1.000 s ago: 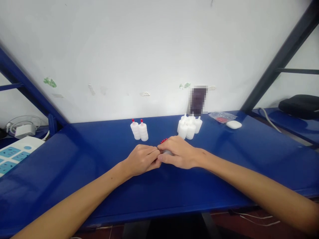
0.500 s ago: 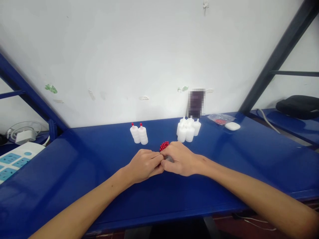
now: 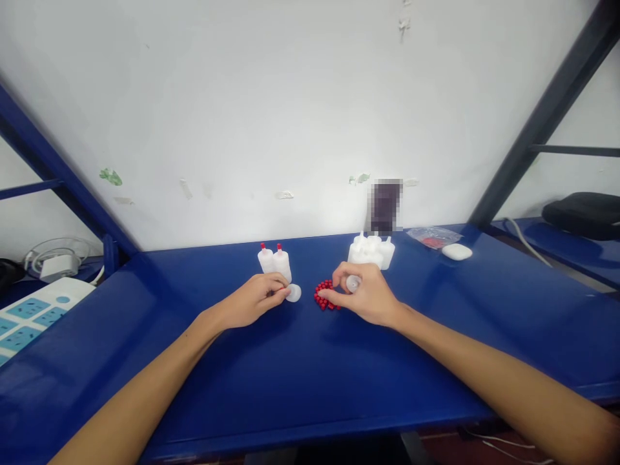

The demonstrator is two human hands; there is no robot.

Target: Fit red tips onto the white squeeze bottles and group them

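My left hand [image 3: 256, 298] pinches a small translucent white nozzle cap [image 3: 293, 293], its round base facing out and a bit of red showing between my fingertips. Just behind that hand, two white squeeze bottles [image 3: 281, 263] stand side by side with red tips on their nozzles. My right hand [image 3: 371, 294] curls around another pale round nozzle cap [image 3: 353, 283], partly hidden by the fingers. Its thumb and forefinger are apart, at the edge of a pile of small red tip caps [image 3: 323, 298]. Several white bottles [image 3: 371, 250] without red tips stand behind the right hand.
A clear plastic bag with red pieces [image 3: 433, 240] and a white rounded case [image 3: 456, 252] lie at the back right. A pixelated dark rectangle [image 3: 386, 205] leans on the wall. A power strip [image 3: 46, 313] sits at the left edge of the blue table [image 3: 310, 381].
My hands were together in front of the red caps; they have separated. The left has gone left with a nozzle cap, the right to the pile's right edge. The camera view shifted slightly.
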